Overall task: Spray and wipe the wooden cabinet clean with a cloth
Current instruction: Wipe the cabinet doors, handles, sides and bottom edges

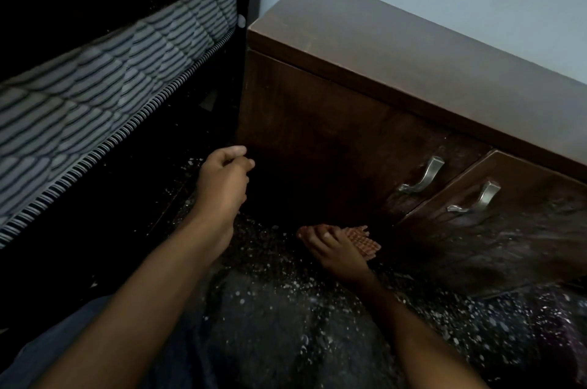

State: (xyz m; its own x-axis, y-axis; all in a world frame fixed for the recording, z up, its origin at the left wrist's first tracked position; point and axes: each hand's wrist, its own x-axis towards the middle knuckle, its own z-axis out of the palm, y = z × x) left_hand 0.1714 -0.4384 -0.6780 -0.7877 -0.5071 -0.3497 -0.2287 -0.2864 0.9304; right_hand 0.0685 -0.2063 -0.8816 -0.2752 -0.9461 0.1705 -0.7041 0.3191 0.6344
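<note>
one cabinet point(365, 77), two handles point(424, 175), one cloth point(365, 241), two hands point(222, 179)

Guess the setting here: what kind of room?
Probably a bedroom: a striped mattress on a dark bed frame sits right beside a low wooden cabinet with metal handles, over a speckled dark floor.

Left hand point(224, 179) loosely curled, empty.

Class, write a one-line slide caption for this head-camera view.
Right hand presses an orange cloth low against the wooden cabinet; left hand hovers empty.
</note>
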